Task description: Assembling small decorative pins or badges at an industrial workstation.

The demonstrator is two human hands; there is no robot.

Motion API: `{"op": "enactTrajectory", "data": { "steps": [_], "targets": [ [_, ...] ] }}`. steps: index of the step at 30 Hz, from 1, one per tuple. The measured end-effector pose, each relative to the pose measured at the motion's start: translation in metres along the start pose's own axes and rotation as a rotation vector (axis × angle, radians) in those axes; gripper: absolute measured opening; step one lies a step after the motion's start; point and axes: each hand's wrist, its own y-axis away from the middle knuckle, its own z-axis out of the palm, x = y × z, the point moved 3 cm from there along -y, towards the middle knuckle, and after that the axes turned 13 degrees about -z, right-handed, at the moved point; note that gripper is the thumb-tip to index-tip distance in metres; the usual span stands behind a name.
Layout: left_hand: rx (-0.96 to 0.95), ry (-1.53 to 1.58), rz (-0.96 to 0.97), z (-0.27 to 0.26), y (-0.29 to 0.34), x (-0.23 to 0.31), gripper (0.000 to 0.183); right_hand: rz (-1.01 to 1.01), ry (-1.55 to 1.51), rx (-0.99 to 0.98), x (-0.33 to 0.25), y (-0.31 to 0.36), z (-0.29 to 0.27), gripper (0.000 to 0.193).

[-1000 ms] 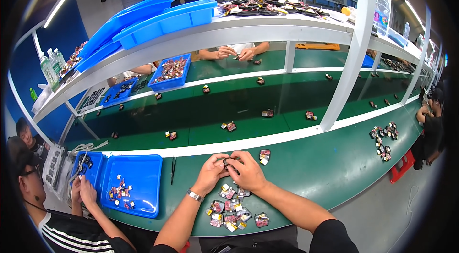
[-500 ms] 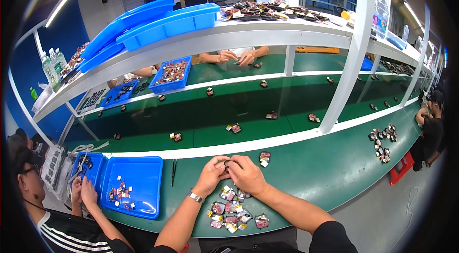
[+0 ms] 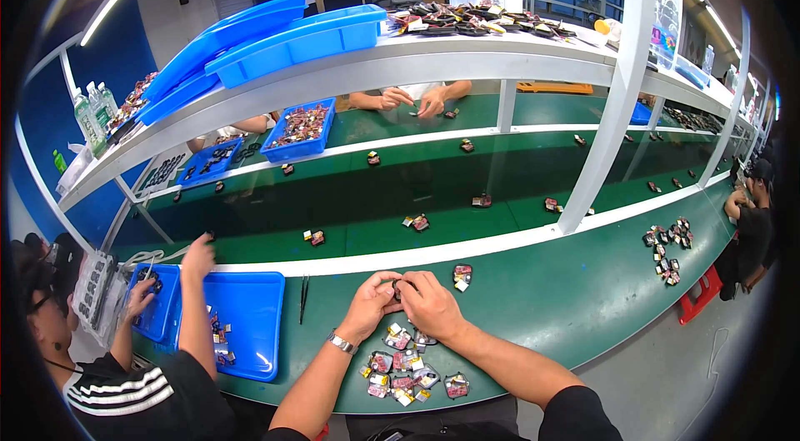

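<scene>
My left hand (image 3: 368,309) and my right hand (image 3: 430,306) meet above the green bench, fingers pinched together around a small black-cased electronic part (image 3: 396,291). Most of that part is hidden by my fingers. Just below my hands, near the bench's front edge, lies a cluster of small electronic modules (image 3: 402,383) with dark cases, reddish boards and white-and-yellow pieces. Another module (image 3: 462,277) rests alone, right of my right hand. Black tweezers (image 3: 303,299) lie on the bench to the left of my left hand.
A blue tray (image 3: 273,299) of parts and a smaller blue bin (image 3: 170,274) stand at left, by a co-worker (image 3: 142,391). Beyond the white rail (image 3: 375,262), spaced modules ride a green belt (image 3: 350,199). A white post (image 3: 612,82) and overhead shelf frame the bench; more modules (image 3: 664,253) lie right.
Modules on the belt have shifted slightly right. The left co-worker's one arm has reached out over the rail toward the belt, the other into the bin. My hands have barely moved.
</scene>
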Motion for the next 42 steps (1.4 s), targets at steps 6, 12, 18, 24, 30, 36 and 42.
{"op": "enactTrajectory", "data": {
  "steps": [6,12,18,24,30,36,42],
  "targets": [
    [0.002,0.004,0.006,-0.002,-0.001,-0.002,0.026,-0.069,0.027,0.000,0.002,0.000,-0.002,0.025],
    [-0.019,0.031,0.001,-0.004,-0.002,-0.002,0.026,-0.075,0.032,0.001,0.002,-0.001,-0.003,0.024],
    [0.033,-0.013,0.010,0.003,-0.001,0.000,0.024,-0.054,-0.007,0.001,0.004,0.000,-0.003,0.022],
    [0.111,-0.092,0.020,-0.004,-0.002,-0.005,0.023,0.008,-0.080,0.018,0.003,0.001,0.002,0.022],
    [0.053,-0.041,0.064,0.007,0.000,0.002,0.025,0.047,-0.055,0.019,0.009,0.004,-0.001,0.023],
    [-0.017,-0.010,0.063,0.001,-0.001,-0.001,0.028,-0.036,-0.034,0.042,0.008,0.002,-0.002,0.023],
    [-0.033,-0.007,0.063,-0.001,-0.002,-0.002,0.028,-0.073,-0.036,0.033,0.007,0.000,-0.002,0.019]
  ]
}}
